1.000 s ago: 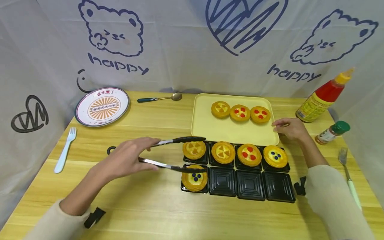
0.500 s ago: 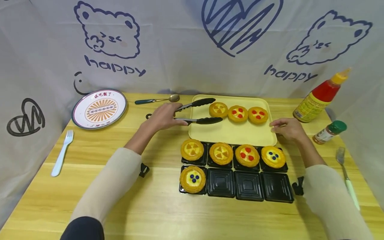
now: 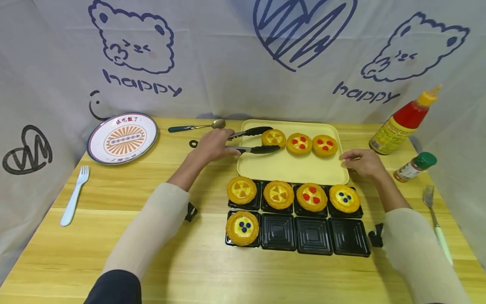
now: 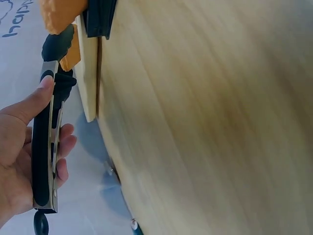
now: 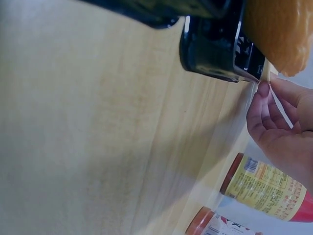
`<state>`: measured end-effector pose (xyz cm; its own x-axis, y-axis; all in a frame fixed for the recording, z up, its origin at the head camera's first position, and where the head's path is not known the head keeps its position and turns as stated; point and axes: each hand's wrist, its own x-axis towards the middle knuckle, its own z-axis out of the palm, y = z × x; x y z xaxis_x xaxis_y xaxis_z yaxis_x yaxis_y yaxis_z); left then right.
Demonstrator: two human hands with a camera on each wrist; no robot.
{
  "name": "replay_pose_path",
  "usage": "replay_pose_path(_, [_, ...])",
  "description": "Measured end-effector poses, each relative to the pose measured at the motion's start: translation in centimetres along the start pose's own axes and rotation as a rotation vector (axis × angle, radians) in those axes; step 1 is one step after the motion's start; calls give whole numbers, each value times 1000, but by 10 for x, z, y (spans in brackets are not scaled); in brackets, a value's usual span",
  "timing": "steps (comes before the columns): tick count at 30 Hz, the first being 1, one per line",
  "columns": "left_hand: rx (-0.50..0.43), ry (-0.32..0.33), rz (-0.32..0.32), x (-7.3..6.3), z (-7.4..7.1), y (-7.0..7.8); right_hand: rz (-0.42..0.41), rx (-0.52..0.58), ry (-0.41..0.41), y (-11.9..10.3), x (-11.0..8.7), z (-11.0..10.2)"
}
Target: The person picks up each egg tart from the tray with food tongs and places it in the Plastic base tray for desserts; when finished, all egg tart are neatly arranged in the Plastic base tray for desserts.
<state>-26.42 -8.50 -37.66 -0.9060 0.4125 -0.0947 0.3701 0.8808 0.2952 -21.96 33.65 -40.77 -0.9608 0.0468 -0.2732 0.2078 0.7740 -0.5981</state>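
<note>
My left hand (image 3: 213,145) holds a pair of tongs (image 4: 43,142), thumb along one arm and fingers on the other. Their black tips straddle the leftmost egg tart (image 3: 273,138), which has orange wedge toppings. That tart lies on a pale yellow tray (image 3: 288,168) beside two tarts with red toppings, the middle one (image 3: 299,144) and the right one (image 3: 325,145). My right hand (image 3: 362,162) pinches the tray's right edge between thumb and fingers, as the right wrist view also shows.
Two rows of black square plastic holders (image 3: 279,231) stand in front of the tray, several bearing tarts (image 3: 242,228). A sauce bottle (image 3: 395,133) and spice jar (image 3: 414,167) stand right. A plate (image 3: 123,138), spoon (image 3: 197,126) and blue fork (image 3: 74,196) lie left; another fork (image 3: 436,223) lies right.
My left hand has carried the tongs from over the front-left holder, where a blueberry tart sits, up and right to the yellow tray's leftmost tart. My right hand stays at the tray edge.
</note>
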Motion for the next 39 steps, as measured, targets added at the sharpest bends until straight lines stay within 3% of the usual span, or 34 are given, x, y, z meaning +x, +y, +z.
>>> replay_pose_path(5, [-16, 53, 41, -26, -11, -3, -17, -8, 5, -1, 0, 0])
replay_pose_path(11, [-11, 113, 144, -65, -22, -7, -8, -14, 6, 1, -1, 1])
replay_pose_path(16, [-6, 125, 219, -101, -29, 1, -14, -12, 6, 4, -2, 0])
replay_pose_path(26, [-13, 117, 333, -167, -18, 21, -18, -32, 13, 1, 0, 1])
replay_pose_path(33, [17, 94, 404, -188, -3, 33, -28, -32, 13, 1, 1, -1])
replay_pose_path(39, [79, 76, 421, -190, 8, 40, -44, -23, 12, 1, 1, 0])
